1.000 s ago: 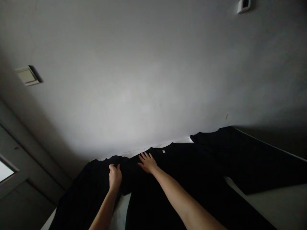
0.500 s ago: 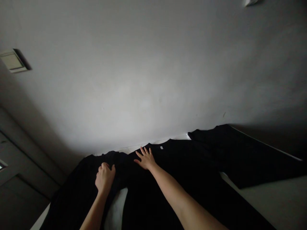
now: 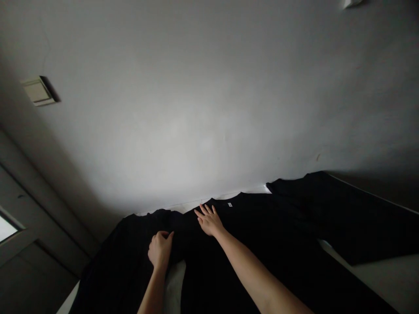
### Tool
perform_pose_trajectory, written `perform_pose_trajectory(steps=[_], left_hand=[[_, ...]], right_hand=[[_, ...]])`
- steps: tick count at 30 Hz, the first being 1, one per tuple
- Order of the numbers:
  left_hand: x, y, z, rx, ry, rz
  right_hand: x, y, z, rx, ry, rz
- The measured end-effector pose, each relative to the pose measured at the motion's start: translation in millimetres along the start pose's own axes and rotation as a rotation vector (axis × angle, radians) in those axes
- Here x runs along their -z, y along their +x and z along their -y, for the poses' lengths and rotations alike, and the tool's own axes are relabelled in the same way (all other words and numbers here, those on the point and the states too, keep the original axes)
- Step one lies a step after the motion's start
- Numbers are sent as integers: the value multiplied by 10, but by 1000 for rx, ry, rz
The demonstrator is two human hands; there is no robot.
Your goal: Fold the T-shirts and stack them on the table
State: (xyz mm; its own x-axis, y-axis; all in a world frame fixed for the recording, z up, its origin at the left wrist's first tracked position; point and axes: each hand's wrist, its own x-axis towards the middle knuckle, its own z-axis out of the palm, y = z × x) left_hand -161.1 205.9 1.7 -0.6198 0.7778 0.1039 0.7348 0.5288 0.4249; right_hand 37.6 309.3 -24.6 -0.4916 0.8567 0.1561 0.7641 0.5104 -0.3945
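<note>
A broad grey plaster wall (image 3: 183, 109) fills most of the view, and the black garment (image 3: 262, 244) lies spread along its foot on a pale surface (image 3: 173, 283), possibly a bed, though the dim light makes that hard to confirm. Above and left of the garment, a beige wall plate (image 3: 38, 90) sits on the wall, and farther down on that side is a bright window (image 3: 6, 229). A small white fitting (image 3: 352, 2) is cut off by the top edge, far above the garment's right end.

The garment looks like a long-sleeved black top, its collar nearest the wall. The left hand (image 3: 159, 249) rests on the garment's near-left part, its grip curled together on the cloth. The right hand (image 3: 209, 221) lies flat on the garment just below the collar, its grip wide apart with the fingers spread. A tiny white label (image 3: 230, 204) shows just right of those fingers.
</note>
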Motion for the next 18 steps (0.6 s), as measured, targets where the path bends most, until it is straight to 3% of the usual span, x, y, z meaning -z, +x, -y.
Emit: perform_pose_trajectory(steps=[11,18], left_hand=[[-55,121,112,-33,-224,-35],[-57,218,210,-77,-350,-66]], right_hand=[[-13,7,3,-12,-36,11],[-23,-11,16,-30,-47,-96]])
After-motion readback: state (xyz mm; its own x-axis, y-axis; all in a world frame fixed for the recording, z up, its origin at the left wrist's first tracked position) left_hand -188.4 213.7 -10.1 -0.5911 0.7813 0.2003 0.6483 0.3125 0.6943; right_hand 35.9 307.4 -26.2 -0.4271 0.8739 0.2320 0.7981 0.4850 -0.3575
